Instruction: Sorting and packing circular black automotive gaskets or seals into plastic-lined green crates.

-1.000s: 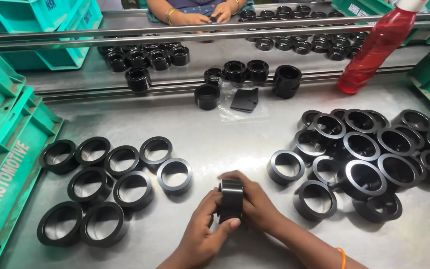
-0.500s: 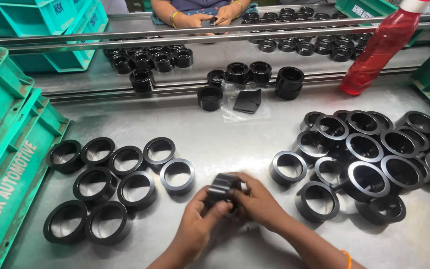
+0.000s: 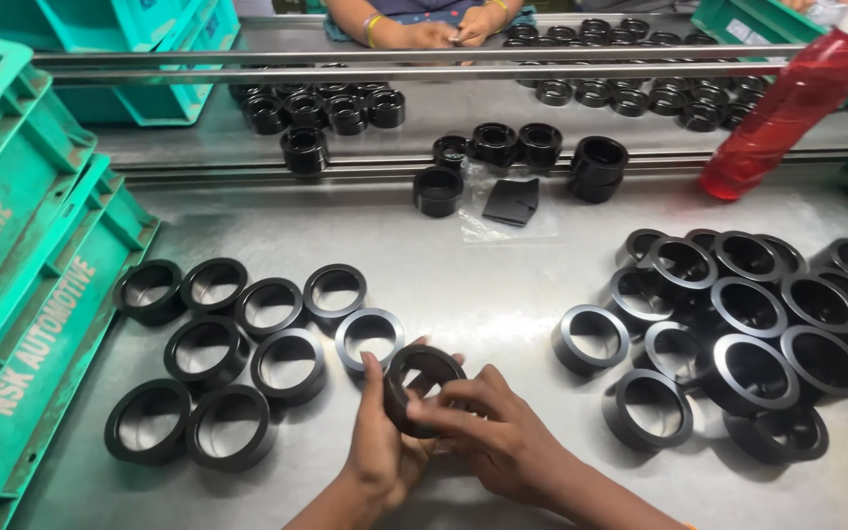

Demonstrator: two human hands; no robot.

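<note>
We have one black ring (image 3: 422,385) in hand over the near middle of the steel table (image 3: 463,285), lifted a little off the surface and tilted so its open bore faces up and toward us. Our left hand (image 3: 382,447) is curled around the ring's left and near side, thumb up along its wall, and our right hand (image 3: 488,427) closes on it from the right with the fingertips laid over the rim; both hands are closed on this ring and neither holds anything else. To the left we count nine rings set out flat (image 3: 238,348), mouths up, in rough rows, mostly touching or just beside each other; we judge this to be the group already gone through. To the right lies the loose heap of rings (image 3: 748,324), many overlapping and leaning on one another, with a few lying singly at its near-left edge; we take it as the stock not yet handled, and it looks clearly larger than the laid-out group, so by our reckoning well under half the work is done. Green crates (image 3: 22,294) stand stacked along the left edge. Beyond the rails at the far side, more black rings (image 3: 503,147) and a clear bag with a dark piece (image 3: 510,201) lie, a red bottle (image 3: 787,108) leans at the far right, and another person's hands (image 3: 449,29) work at the far edge.
</note>
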